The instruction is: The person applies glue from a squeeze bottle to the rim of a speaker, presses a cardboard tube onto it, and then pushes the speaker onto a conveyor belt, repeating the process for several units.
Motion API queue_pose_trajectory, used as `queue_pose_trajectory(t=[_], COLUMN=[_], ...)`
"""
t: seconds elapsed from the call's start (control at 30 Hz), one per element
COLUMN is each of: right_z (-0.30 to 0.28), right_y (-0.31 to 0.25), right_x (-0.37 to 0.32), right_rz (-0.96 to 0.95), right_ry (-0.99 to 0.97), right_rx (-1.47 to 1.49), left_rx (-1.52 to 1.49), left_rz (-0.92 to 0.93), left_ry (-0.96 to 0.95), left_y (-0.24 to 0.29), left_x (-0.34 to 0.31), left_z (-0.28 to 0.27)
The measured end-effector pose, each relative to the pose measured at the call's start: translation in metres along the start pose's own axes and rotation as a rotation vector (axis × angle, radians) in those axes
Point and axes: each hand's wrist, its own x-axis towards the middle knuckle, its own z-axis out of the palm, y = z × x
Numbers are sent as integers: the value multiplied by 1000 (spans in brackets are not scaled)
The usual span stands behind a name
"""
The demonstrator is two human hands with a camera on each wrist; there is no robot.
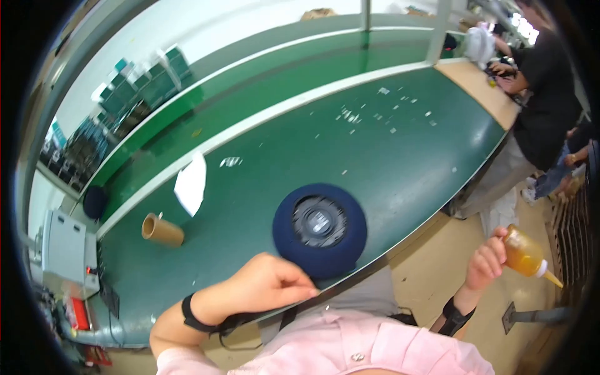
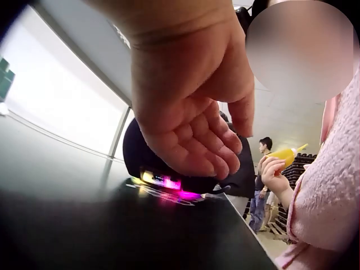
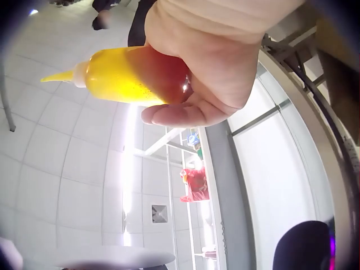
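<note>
Left hand (image 1: pixel 269 285) hangs loose by the counter edge (image 1: pixel 400 234); right hand (image 1: pixel 485 265) grasps a bottle (image 1: pixel 524 253). Only head view shows the dome's recess (image 1: pixel 320 220).

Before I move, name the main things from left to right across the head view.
Grey box, cardboard tube, dark blue round device, right grip, amber bottle.

Legible inscriptions: none. Round dark-blue item (image 1: pixel 320 259), one: bears a pale label (image 1: pixel 319 220) within its black centre (image 1: pixel 306 235), the marks on it too small and blurred to read. Pale scraps (image 1: pixel 349 116), several, scattered on green table (image 1: pixel 400 162): whether printed or plain, cannot be told.
</note>
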Motion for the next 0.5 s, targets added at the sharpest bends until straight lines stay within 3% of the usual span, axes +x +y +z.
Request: queue_pose_trajectory(t=[0.07,0.2,0.3,0.4,0.5], right_z=[-2,-16,-23,-33,-38], right_y=[-4,-10,-10,-15,-15], right_x=[-7,-12,-8,-7,-6], right_rz=[-25,14,23,49,47], right_ry=[11,80,138,141,189], right_rx=[-83,-76,-56,-53,-33], left_rx=[-5,114,135,94,76], left_rz=[26,-187,-11,-4,181], left_ry=[183,297,423,432,351], left_y=[0,2,-11,-1,12], left_x=[13,55,110,185,276], left_z=[8,-9,-20,-27,-20])
